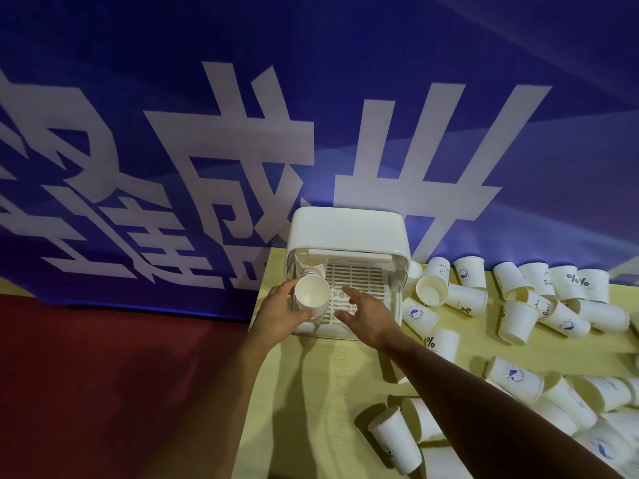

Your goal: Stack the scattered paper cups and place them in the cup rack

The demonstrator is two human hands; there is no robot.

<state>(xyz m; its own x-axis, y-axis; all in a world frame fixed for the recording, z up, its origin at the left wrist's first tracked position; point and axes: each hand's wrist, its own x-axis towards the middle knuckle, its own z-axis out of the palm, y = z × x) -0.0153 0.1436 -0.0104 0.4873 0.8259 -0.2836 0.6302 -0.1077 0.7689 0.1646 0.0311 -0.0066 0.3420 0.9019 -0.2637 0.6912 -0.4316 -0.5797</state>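
Surface: a pale yellow table [311, 409] whose left edge runs diagonally up the view. It carries the rack and the loose cups.
Cup rack [347, 229]: a white plastic box with a rounded top, standing at the far left corner of the table, its open front facing the camera.
Slatted tray [359, 278]: the white grid floor inside the rack.
Stack of paper cups [312, 295]: white and nested, with the mouth turned toward the camera, at the front left of the rack over the tray's left edge.
Left hand [276, 314]: its fingers curl around the stack's side and grasp it.
Right hand [366, 318]: released, with fingers spread and nothing held, over the front of the slatted tray just right of the stack.
Stored cups [309, 267]: nested cups already lying inside the rack at its back left.
Scattered paper cups [518, 316]: many white cups with blue prints, most on their sides, spread over the table to the right of the rack and toward the near right.
Backdrop: a blue banner [207, 150] with large white characters, hanging behind the table.
Floor [103, 375]: a dark red surface to the left of the table.
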